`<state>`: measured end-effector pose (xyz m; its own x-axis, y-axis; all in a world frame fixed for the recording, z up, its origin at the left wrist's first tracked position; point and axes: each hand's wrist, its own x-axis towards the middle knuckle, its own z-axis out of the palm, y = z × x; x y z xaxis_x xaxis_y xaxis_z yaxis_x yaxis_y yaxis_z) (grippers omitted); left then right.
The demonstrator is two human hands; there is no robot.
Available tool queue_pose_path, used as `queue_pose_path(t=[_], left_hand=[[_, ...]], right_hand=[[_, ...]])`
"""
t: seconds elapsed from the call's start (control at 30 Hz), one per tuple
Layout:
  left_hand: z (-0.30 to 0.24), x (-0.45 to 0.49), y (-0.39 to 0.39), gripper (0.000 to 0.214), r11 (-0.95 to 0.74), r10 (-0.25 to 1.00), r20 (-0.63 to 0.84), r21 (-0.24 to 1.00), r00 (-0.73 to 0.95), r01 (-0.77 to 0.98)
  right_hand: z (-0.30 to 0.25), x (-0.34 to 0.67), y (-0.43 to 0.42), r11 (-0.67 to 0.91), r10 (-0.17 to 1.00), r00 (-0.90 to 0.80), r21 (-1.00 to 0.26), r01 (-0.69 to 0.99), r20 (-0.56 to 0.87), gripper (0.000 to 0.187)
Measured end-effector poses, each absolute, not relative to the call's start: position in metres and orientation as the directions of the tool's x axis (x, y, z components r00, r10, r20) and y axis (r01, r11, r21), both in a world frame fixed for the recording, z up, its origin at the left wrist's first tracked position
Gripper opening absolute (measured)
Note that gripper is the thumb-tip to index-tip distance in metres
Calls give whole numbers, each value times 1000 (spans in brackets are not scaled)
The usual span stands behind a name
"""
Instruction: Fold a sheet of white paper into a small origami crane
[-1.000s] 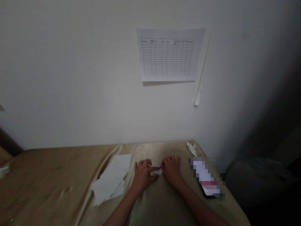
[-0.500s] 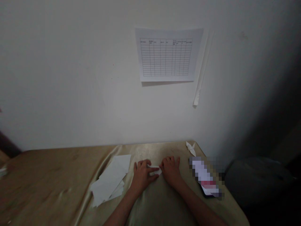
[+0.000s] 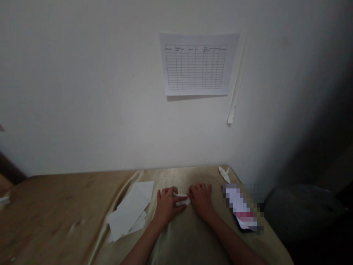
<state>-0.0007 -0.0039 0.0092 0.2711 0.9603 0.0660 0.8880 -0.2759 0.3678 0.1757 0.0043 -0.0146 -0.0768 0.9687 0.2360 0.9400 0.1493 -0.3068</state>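
A small piece of folded white paper lies on the cloth-covered table, partly hidden by my fingers. My left hand holds its left side, the forefinger stretched across it and the thumb by its lower edge. At the paper's right end, the curled fingers of my right hand pinch the tip. Left of my hands lies a loose pile of white paper sheets. A folded paper figure with pointed wings rests near the table's far right corner.
A phone, its screen blurred out, lies right of my right hand near the table's edge. The gold cloth has a raised crease left of the pile. On the wall behind hangs a printed table sheet. A dark rounded object stands beyond the right edge.
Both hands keep almost the same place on the folded paper. The whole view has shifted very slightly.
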Motion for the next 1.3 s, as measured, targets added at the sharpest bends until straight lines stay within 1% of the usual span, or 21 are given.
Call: queue_pose_path(t=[0.1,0.2,0.33,0.53,0.77,0.93,1.17,1.3], left_hand=[[10,-1,-5,33,-278,960,77,369,269,887],[9,-1,-5,31,-279,960,88,368,266,887],[7,-1,-4,32,-281,959,88,368,268,886],[7,-1,-3,33,-271,962,84,362,259,892],[8,0,-4,33,-271,962,84,375,259,886],[8,-1,-4,33,-274,962,85,372,261,887],[5,-2,-3,34,-273,962,93,383,258,882],[4,-2,-2,34,-273,961,78,391,264,879]], right_hand=[[-15,183,2,185,965,-94,-378,907,246,15],[-15,190,-2,250,953,-146,-418,873,266,14],[-11,194,-7,299,935,-186,-391,871,301,23],[-8,192,-7,277,938,-176,-344,897,297,30],[-13,197,-2,273,938,-153,-393,878,311,19],[-12,202,0,248,944,-127,-402,882,304,14],[-18,204,5,236,941,-102,-409,882,323,16],[-21,208,10,227,947,-101,-415,881,305,20]])
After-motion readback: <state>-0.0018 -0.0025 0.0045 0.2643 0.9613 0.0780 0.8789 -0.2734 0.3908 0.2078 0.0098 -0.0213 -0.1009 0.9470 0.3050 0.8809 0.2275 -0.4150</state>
